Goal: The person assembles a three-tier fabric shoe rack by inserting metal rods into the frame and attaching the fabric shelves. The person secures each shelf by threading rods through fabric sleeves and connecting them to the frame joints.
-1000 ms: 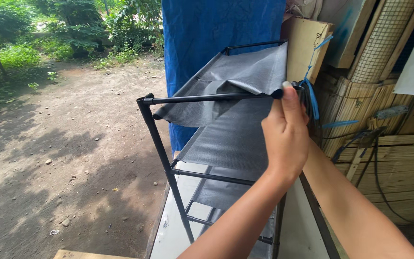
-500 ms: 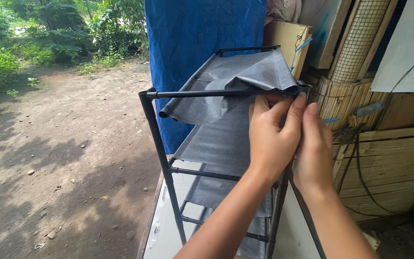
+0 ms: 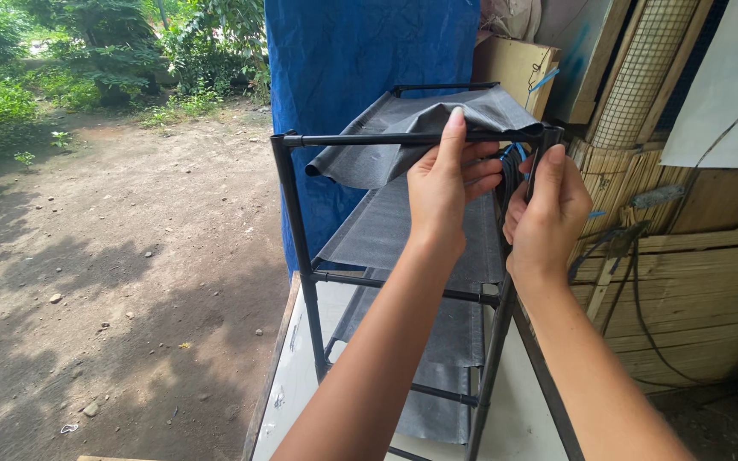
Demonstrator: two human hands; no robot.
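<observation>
Up and right of the grip, a white rectangular banner [image 3: 723, 102] against the wall, a small blue round emblem near its right edge; left of that, a wire-mesh panel [image 3: 642, 68] and a tan cardboard box [image 3: 514, 72] with a strip of blue tape, just behind the rack's far corner. Straight behind the grip, a crumpled blue tarp [image 3: 360, 51] hanging down. Right of and below the grip, bamboo slat wall [image 3: 685, 282] with dark cables trailing across. Far left, bare dirt ground [image 3: 87, 256] scattered with pebbles, green bushes [image 3: 61, 51] beyond. Under the rack, a pale flat board [image 3: 301, 376]. Black metal rack frame [image 3: 296, 239] upright, its top front bar [image 3: 369, 139] running level from left to right, long axis across the view, ending at the right corner post. Grey fabric shelf sheet [image 3: 403, 119] draped over that bar, loose edge sagging below it at the left; lower grey sheets stretched on the tiers beneath. Left hand [image 3: 450, 192] curled over the top bar, index finger pointing up, thumb and remaining fingers pinching the grey fabric. Right hand [image 3: 548, 213] closed around the right corner post just below the joint, thumb uppermost. Both forearms crossing in front of the lower tiers, hiding part of them.
</observation>
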